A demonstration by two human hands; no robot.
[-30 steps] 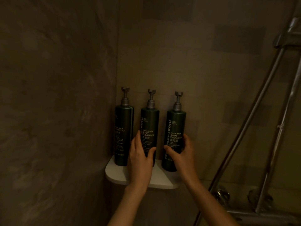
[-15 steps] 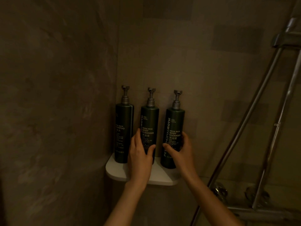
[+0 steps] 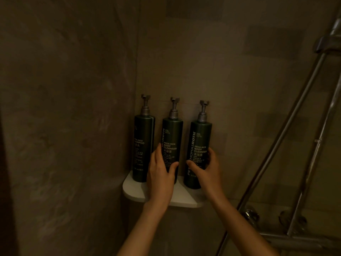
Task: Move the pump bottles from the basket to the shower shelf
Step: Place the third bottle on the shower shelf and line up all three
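Three dark green pump bottles stand upright in a row on the white corner shower shelf [image 3: 132, 191]. The left bottle [image 3: 143, 141] stands free against the wall corner. My left hand [image 3: 162, 174] is wrapped around the lower part of the middle bottle [image 3: 172, 133]. My right hand [image 3: 207, 169] grips the lower part of the right bottle [image 3: 200, 137], thumb in front and fingers behind. Both held bottles rest on the shelf. The basket is out of view.
Tiled walls meet in the corner behind the shelf. Chrome shower rails and a hose [image 3: 287, 130] slant down at the right, with mixer taps [image 3: 251, 215] below them. The light is dim.
Both hands keep the same grip on the same bottles. The view has shifted slightly; the bottles stay upright on the shelf.
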